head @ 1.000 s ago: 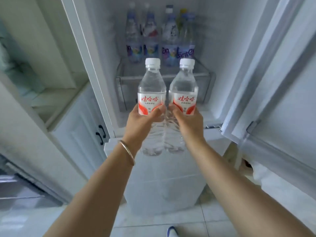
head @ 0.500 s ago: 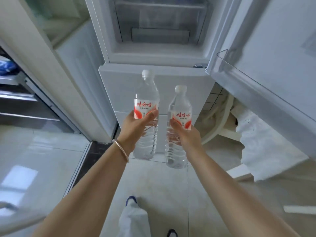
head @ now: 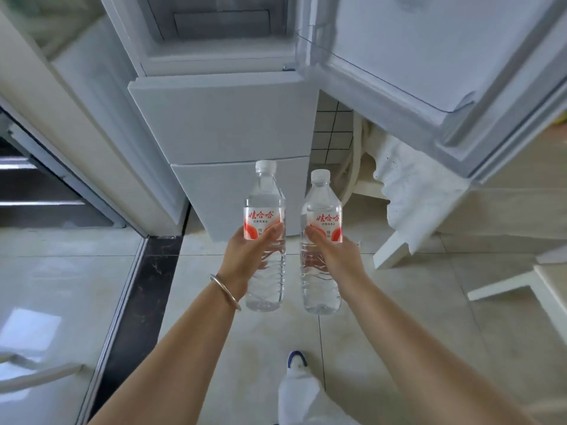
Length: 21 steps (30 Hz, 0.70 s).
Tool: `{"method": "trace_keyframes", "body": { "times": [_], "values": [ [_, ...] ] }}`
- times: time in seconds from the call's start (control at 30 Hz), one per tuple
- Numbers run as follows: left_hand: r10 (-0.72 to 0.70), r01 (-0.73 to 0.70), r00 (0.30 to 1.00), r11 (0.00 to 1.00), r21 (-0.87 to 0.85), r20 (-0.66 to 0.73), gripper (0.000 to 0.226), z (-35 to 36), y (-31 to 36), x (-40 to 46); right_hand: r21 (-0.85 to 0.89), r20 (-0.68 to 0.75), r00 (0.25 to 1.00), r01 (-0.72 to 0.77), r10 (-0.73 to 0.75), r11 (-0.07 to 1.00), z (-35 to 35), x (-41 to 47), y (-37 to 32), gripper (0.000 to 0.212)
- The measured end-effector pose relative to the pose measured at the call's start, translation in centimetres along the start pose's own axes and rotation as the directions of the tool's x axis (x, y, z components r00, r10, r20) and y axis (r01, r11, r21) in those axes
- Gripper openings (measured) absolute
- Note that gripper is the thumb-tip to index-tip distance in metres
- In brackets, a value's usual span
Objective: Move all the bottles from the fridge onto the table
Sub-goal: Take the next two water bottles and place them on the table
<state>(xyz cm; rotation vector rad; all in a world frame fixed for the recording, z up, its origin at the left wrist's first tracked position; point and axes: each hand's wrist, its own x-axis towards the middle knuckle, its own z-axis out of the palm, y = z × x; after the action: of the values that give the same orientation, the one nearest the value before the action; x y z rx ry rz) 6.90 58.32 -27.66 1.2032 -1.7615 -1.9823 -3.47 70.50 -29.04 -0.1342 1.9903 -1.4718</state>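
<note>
Both arms stretched forward, roughly level with each other, forearms converging toward the middle. Left hand [head: 245, 256] wrapped round the left bottle [head: 265, 237] at mid-body, thumb lying across the lower edge of the red-and-white label. A thin metal bangle [head: 225, 291] sits on that wrist. Right hand [head: 334, 256] grips the right bottle [head: 322, 240] the same way, thumb tip on the label's lower left corner, fingers hidden behind the bottle.

Both bottles clear plastic, filled with clear liquid, white caps on. Long axes close to vertical, caps up, bases down. The left cap stands a little higher than the right. Bottles side by side, a narrow gap between them, not touching. They are held in the air above the floor, in front of the lower fridge drawers [head: 233, 154].

Fridge [head: 214, 65] white, its upper compartment open; the fridge door [head: 429, 56] swings out to the right. Pale cabinet [head: 76, 124] to the left. Floor [head: 214, 332] of glossy light tiles, with a dark stone threshold strip [head: 138, 302] running across on the left. White furniture legs [head: 395, 250] and a white lace-edged cloth [head: 414, 191] at right. A white trouser leg and blue-tipped shoe [head: 297, 358] show at the bottom.
</note>
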Motion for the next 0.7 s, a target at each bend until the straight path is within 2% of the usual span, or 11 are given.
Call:
{"method": "trace_keyframes", "body": {
  "times": [0.13,0.2,0.4,0.53,0.7],
  "values": [
    [-0.040,0.034,0.994,0.998,0.055,0.104,0.042,3.1,-2.7,-3.0,0.042,-0.103,0.991,-0.076,0.080,0.996,-3.4,-3.6,3.3,0.021],
    [-0.061,0.049,0.987,0.996,0.080,0.146,0.045,5.0,-3.8,-4.7,0.085,-0.145,0.979,-0.132,0.144,0.988,-5.6,-5.2,5.0,0.024],
    [-0.123,0.087,0.962,0.984,0.154,0.246,0.042,12.7,-6.0,-8.1,0.162,-0.201,0.951,-0.204,0.234,0.965,-13.8,-7.2,8.9,0.043],
    [-0.130,0.090,0.955,0.983,0.157,0.265,0.049,19.0,-6.8,-9.1,0.175,-0.229,0.941,-0.211,0.248,0.962,-20.3,-7.4,10.7,0.033],
    [-0.127,0.087,0.956,0.983,0.160,0.265,0.049,28.2,-6.9,-10.5,0.128,-0.187,0.949,-0.231,0.252,0.964,-29.6,-6.6,11.5,0.042]
  ]
}}
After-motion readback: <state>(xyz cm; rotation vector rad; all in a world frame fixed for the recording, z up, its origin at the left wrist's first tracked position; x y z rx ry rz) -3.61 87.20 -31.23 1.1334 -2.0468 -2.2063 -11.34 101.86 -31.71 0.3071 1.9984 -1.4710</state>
